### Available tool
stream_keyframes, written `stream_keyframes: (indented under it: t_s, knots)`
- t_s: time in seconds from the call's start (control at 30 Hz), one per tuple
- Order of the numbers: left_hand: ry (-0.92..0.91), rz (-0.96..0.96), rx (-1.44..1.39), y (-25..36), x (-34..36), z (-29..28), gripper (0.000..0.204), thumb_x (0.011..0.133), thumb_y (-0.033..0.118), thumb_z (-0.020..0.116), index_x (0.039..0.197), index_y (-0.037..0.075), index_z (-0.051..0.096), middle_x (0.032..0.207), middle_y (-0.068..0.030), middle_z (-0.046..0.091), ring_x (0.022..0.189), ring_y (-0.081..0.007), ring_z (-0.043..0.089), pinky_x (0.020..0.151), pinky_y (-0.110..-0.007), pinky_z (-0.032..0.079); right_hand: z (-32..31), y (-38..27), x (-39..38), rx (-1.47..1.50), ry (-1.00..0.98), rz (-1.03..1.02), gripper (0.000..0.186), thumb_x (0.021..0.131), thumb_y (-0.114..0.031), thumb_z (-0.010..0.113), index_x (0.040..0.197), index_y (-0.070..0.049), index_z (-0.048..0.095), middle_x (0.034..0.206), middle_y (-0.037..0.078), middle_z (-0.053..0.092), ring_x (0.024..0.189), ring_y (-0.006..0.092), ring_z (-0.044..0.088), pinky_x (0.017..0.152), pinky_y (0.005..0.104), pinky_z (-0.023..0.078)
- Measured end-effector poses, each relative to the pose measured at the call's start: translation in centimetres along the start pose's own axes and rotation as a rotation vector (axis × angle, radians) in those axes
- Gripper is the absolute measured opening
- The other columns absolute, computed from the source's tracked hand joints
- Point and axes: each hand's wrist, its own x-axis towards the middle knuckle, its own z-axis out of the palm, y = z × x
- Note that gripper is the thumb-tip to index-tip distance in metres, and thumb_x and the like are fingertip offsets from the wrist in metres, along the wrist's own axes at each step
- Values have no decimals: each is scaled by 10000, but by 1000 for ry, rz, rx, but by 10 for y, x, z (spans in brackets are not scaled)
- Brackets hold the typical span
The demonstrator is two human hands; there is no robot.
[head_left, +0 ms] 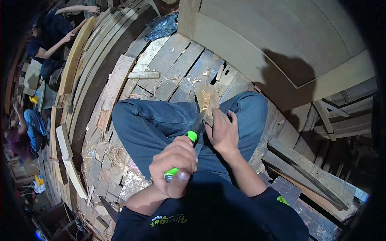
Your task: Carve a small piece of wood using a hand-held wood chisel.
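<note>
My left hand (175,162) is closed round the bright green handle of a tool that looks like a chisel (192,135). Its dark, flat blade points away from me and meets the near end of a pale wooden block (207,98). That block stands out between my crossed legs, its upper face cut rough with light, splintered wood showing. My right hand (223,130) grips the block's near end, fingers laid over it close beside the blade. The exact contact of the blade's tip is partly hidden by the fingers.
I sit on a plank floor (173,68) scattered with shavings (114,156) and offcuts. Curved timbers (96,68) rise on the left, with other people (52,44) beyond. A large panel (273,44) leans at the far right. Loose boards (305,172) lie to my right.
</note>
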Motion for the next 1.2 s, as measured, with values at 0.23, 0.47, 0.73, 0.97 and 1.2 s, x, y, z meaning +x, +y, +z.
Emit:
stream_keyframes:
  t_s: [0.23, 0.47, 0.73, 0.97, 1.2]
  knots:
    - [-55, -25, 136, -15, 0, 13, 160, 886, 126, 597, 739, 68, 572, 729, -65, 626, 707, -239, 604, 797, -440, 455, 8, 1, -2, -15, 22, -11, 503, 906, -222, 662, 1316, 39, 534, 1218, 185, 671, 1126, 276, 655, 1069, 467, 374]
    - [-195, 97, 153, 0, 10, 15, 172, 908, 95, 566, 744, 44, 565, 711, -58, 590, 653, -237, 560, 745, -419, 451, 8, 3, -7, 18, 49, -22, 519, 890, -252, 673, 1295, 44, 540, 1239, 206, 658, 1162, 296, 635, 1066, 481, 383]
    - [-59, 26, 88, -6, 16, 11, 220, 930, 121, 547, 725, 42, 558, 695, -74, 596, 650, -228, 572, 748, -412, 449, 10, 4, -5, 34, 39, 6, 540, 879, -233, 682, 1320, 49, 550, 1269, 227, 653, 1195, 307, 625, 1091, 481, 367]
    - [-44, 46, 62, -1, 13, 17, 232, 923, 122, 562, 715, 24, 533, 687, -84, 582, 644, -234, 559, 733, -419, 446, 9, 5, -8, -8, 46, -33, 547, 879, -246, 685, 1318, 48, 542, 1285, 210, 638, 1190, 296, 619, 1074, 475, 385]
    - [-126, 58, 82, 13, 17, 15, 197, 893, 102, 557, 710, 29, 551, 680, -80, 575, 639, -238, 563, 739, -417, 449, 8, 4, -6, 17, 56, -41, 519, 876, -223, 682, 1300, 47, 549, 1249, 206, 651, 1170, 292, 630, 1072, 471, 388]
